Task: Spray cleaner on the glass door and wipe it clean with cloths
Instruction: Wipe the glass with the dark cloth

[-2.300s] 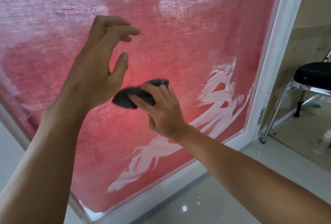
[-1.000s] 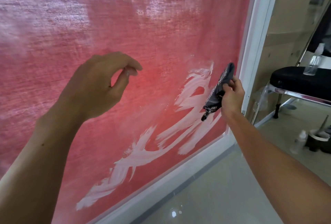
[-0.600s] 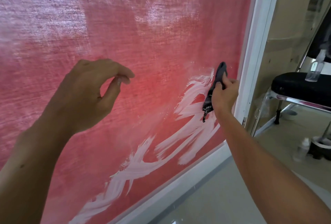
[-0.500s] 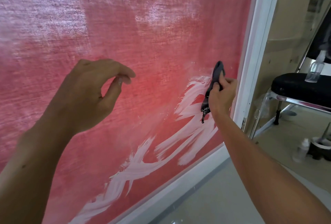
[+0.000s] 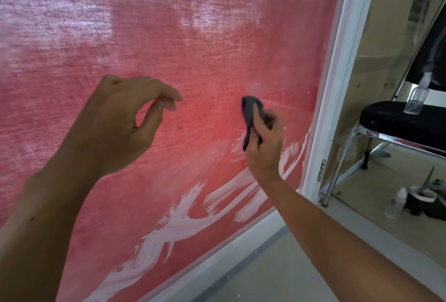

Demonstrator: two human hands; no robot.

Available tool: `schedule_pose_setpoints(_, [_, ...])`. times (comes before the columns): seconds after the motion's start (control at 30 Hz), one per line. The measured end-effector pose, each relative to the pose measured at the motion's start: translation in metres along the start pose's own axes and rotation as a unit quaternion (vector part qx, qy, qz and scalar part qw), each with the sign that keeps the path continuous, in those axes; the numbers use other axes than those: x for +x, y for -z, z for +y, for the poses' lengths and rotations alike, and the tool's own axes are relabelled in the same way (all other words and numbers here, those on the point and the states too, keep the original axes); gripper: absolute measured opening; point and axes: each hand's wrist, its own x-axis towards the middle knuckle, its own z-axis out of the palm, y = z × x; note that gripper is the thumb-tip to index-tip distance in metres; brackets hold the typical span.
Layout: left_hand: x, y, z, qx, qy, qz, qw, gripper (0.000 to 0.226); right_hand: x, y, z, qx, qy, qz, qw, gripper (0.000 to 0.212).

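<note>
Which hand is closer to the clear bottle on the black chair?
The right hand. It holds the dark cloth against the glass, near the white door frame; the bottle is beyond that frame. The left hand hovers farther away.

Glass door (image 5: 217, 36) open leftward — white frame (image 5: 337, 84) blocks right.
</note>
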Motion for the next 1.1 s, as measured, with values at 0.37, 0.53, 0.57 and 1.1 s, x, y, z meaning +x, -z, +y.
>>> schedule_pose_setpoints(0.37, [0.013,0.000,0.005,-0.029,0.014,0.025,0.999,0.027,-0.080,0.012,0.001,0.008,0.248,-0.322,0.914,0.038])
schedule_pose_setpoints(0.53, [0.006,0.001,0.000,-0.017,0.004,0.005,1.000,0.027,-0.026,0.017,-0.018,0.139,0.009,-0.160,0.977,0.030])
schedule_pose_setpoints(0.57, [0.005,0.001,-0.001,-0.017,0.002,0.000,1.000,0.028,-0.012,0.019,-0.022,0.161,-0.034,-0.110,0.980,0.027])
schedule_pose_setpoints(1.1, [-0.008,0.007,0.002,0.017,-0.016,-0.056,0.998,0.031,0.053,0.004,-0.031,0.038,-0.120,0.020,0.992,0.035])
